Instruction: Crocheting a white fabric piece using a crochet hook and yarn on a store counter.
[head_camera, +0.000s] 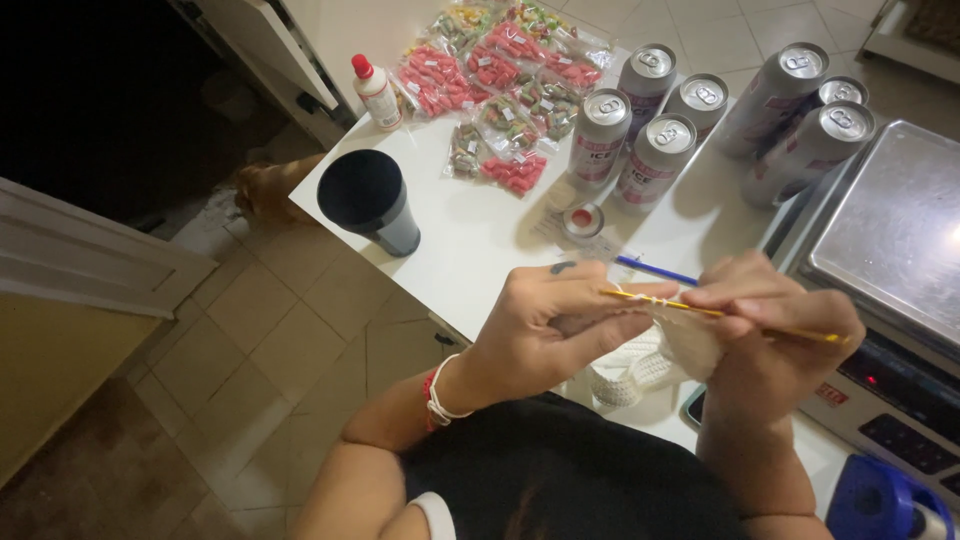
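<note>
While raised, both hands (660, 320) pinch needles (700, 310).

— Upper right of the frame?
— Shiny metal cans (660, 155); a brushed steel scale tray (895, 225).
— And at the centre?
— Ribbed white yarn knitting (650, 365), a glossy yellow needle (700, 310), a matt dark plastic cup (372, 200).

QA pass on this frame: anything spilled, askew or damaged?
Nothing spilled or damaged. Cans stand upright, the dark cup too. Both hands, left hand and right hand, hold white crochet work on a yellow hook.

Black top, red and white bracelets (436, 397) on wrist.
</note>
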